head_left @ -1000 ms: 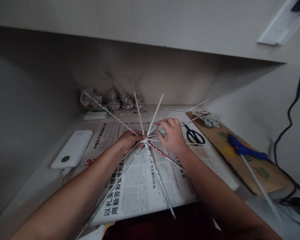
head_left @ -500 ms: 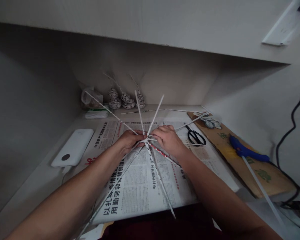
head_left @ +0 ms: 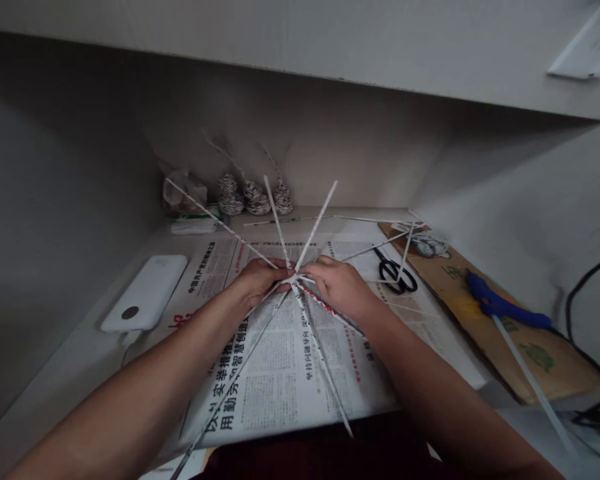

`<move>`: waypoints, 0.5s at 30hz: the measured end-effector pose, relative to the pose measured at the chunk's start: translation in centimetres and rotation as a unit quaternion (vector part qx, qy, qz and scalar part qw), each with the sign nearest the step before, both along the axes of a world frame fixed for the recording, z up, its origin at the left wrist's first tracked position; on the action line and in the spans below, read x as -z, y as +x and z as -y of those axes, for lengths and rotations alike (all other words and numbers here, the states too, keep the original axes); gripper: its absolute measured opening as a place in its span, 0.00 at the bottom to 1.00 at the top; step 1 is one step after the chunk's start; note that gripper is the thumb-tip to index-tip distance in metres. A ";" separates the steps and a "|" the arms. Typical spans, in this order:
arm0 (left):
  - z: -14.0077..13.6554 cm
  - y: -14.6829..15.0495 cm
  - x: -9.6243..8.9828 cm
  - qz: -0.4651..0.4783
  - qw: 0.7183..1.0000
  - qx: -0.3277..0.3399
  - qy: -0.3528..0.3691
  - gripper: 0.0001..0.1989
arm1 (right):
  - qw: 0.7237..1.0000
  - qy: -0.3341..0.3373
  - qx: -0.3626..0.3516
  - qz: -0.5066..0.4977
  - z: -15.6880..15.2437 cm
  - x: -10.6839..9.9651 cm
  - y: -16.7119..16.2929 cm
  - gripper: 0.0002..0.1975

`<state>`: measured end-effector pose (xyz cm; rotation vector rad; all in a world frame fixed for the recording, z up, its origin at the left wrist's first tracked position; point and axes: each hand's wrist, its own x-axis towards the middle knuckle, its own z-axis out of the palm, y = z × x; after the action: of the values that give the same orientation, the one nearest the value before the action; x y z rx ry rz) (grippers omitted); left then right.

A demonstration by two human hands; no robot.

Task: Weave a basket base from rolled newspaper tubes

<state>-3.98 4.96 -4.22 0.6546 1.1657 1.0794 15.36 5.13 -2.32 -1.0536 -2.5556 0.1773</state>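
Several thin rolled-paper sticks (head_left: pixel 314 227) cross at one centre and fan out like spokes above the newspaper (head_left: pixel 275 373). My left hand (head_left: pixel 263 280) pinches the crossing from the left, thumb on top. From the right, my right hand (head_left: pixel 333 283) is closed with its fingertips at the centre, on a paper stick close to the crossing. One spoke, printed red and white (head_left: pixel 317 299), runs from the centre under my right hand toward the wrist. Longer spokes reach toward my body and to the back left. My fingers partly cover the crossing itself.
Black scissors (head_left: pixel 397 275) lie right of the hands. Beyond them a blue glue gun (head_left: pixel 505 303) rests on brown cardboard (head_left: pixel 520 373). A white power bank (head_left: pixel 147 293) is at left. Small woven paper gourds (head_left: pixel 257 198) stand at the back, beneath a low overhang (head_left: pixel 300 47).
My right hand has shifted slightly and its fingers have curled in closer. A paper stick at the right now stands bent up across the scissors. The view has turned a little.
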 end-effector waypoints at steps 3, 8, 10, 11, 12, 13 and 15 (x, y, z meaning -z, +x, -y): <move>0.0 0.0 0.0 -0.001 1.000 -0.005 -0.001 0.11 | 0.999 -0.016 -0.001 -0.036 -0.3 0.4 0.0 0.16; 0.1 0.0 0.0 -0.019 0.999 0.026 0.009 0.13 | 0.996 -0.036 -0.013 -0.084 -0.7 1.0 -0.1 0.13; 0.0 -0.1 0.2 -0.026 0.999 0.032 0.009 0.15 | 0.994 -0.045 -0.015 -0.094 -0.7 1.1 -0.1 0.12; 0.0 -0.1 0.2 -0.029 0.999 0.032 0.009 0.15 | 0.994 -0.048 -0.015 -0.098 -0.7 1.1 -0.1 0.11; 0.0 -0.1 0.3 -0.030 0.999 0.031 0.010 0.15 | 0.994 -0.051 -0.015 -0.101 -0.7 1.1 -0.1 0.11; -0.1 -0.1 0.4 -0.030 0.999 0.031 0.012 0.14 | 0.993 -0.050 -0.013 -0.102 -0.7 1.1 -0.1 0.11; -0.1 0.0 0.4 -0.027 0.999 0.026 0.015 0.13 | 0.994 -0.035 -0.004 -0.105 -0.7 1.0 -0.2 0.10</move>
<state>-4.03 5.11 -4.67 0.7379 1.1739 1.0422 15.17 5.85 -3.27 -0.9925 -2.3797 0.3627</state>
